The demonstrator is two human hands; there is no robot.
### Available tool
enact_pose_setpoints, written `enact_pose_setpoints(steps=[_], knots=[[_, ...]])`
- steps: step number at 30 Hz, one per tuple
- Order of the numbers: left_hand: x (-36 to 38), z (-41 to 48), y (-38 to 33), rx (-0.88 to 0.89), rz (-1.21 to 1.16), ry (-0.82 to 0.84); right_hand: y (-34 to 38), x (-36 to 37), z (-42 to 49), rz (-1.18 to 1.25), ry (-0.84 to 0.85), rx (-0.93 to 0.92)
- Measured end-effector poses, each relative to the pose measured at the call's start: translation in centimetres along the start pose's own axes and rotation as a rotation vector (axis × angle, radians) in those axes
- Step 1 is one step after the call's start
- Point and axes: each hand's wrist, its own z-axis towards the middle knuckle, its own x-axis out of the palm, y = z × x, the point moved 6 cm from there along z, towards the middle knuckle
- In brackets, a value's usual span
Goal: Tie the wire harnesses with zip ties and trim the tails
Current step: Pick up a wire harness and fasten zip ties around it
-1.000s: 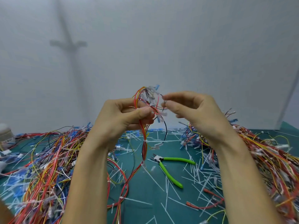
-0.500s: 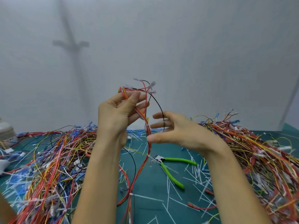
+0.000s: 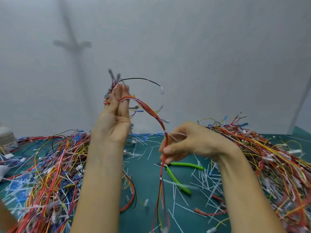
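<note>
- Wire harness (image 3: 151, 113), a red, orange and yellow bundle, is held up in the air above the counter (image 3: 144, 185). It arcs from the left grip down through the right grip, and its loose end hangs past the lower edge of view.
- Left grip (image 3: 114, 121): raised, palm towards the camera, with fingers nearly straight and pointing up. The thumb presses the top of the bundle against them in a pinch.
- Right grip (image 3: 193, 143): lower, with fingers curled. The thumb and fingertip pinch the bundle mid-length.
- A black lead (image 3: 139, 79) springs out of the top of the bundle and curves to the right. The terminal ends there are blurred.
- A white zip tie (image 3: 161, 178) circles the hanging part below the right grip.
- Green-handled cutters (image 3: 185, 164) lie on the teal counter, just behind the hanging wires.
- Cut white tails (image 3: 202, 179) are scattered over the counter.
- Heaps of harnesses sit at far left (image 3: 50, 165) and far right (image 3: 269, 157).
</note>
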Motion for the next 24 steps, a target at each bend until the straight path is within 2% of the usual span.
enact_pose_setpoints(steps=[4, 7, 14, 19, 24], knots=[[-1.1, 0.1, -1.2, -0.012, -0.151, -0.098, 1.1, -1.4, -0.2, 0.227, -0.188, -0.133], [-1.7, 0.3, -1.4, -0.033, -0.173, -0.130, 1.8, -2.2, -0.4, 0.390, -0.318, -0.198], [-1.8, -0.4, -0.6, -0.121, -0.186, -0.179, 2.7, -3.0, -0.7, 0.658, -0.454, -0.324], [-2.3, 0.2, -0.1, -0.134, -0.212, -0.193, 2.4, -3.7, -0.7, 0.740, -0.520, -0.370], [-2.2, 0.9, -0.1, -0.152, -0.071, -0.132, 1.7, -4.1, -0.8, 0.639, -0.535, -0.333]])
